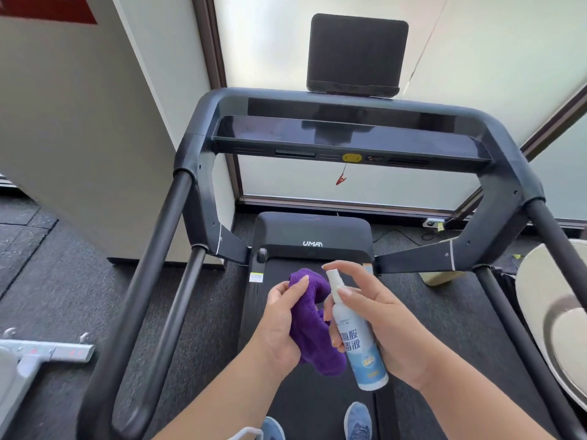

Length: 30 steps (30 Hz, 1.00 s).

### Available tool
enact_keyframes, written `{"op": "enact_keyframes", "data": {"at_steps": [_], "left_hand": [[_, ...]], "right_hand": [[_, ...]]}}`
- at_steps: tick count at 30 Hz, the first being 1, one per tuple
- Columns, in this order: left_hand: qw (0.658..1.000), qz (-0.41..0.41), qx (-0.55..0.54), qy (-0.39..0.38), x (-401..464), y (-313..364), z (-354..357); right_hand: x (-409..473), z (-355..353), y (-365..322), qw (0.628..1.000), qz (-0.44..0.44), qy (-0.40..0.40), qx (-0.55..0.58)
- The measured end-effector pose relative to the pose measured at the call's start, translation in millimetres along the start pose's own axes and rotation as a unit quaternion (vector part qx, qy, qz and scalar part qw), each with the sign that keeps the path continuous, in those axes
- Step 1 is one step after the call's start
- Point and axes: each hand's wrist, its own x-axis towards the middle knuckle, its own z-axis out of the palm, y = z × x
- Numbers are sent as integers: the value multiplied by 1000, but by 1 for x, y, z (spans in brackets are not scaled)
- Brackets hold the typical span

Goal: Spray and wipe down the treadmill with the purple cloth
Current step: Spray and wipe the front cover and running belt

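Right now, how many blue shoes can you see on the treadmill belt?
2. One blue shoe is at the bottom edge, under the left forearm; the other blue shoe is right of it. Both are partly cut off.

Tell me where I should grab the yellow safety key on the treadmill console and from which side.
Pinch the yellow safety key by its raised oval body, coming straight in from the front, where you stand. It sits on the front face of the console, facing you. The red clip hangs on a cord just below it, so keeping your fingers level probably avoids snagging that.
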Motion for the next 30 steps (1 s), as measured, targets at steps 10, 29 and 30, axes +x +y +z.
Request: {"op": "enact_keyframes", "data": {"at_steps": [10,29,30], "left_hand": [[1000,15,9,-18,-3,-9,0],[998,56,-25,14,14,-4,-7],[998,56,-25,11,16,-4,-8]], "right_hand": [[0,6,-8,957,17,-207,205],[23,-26,17,856,30,-299,421],[25,-27,17,856,34,-289,428]]}}
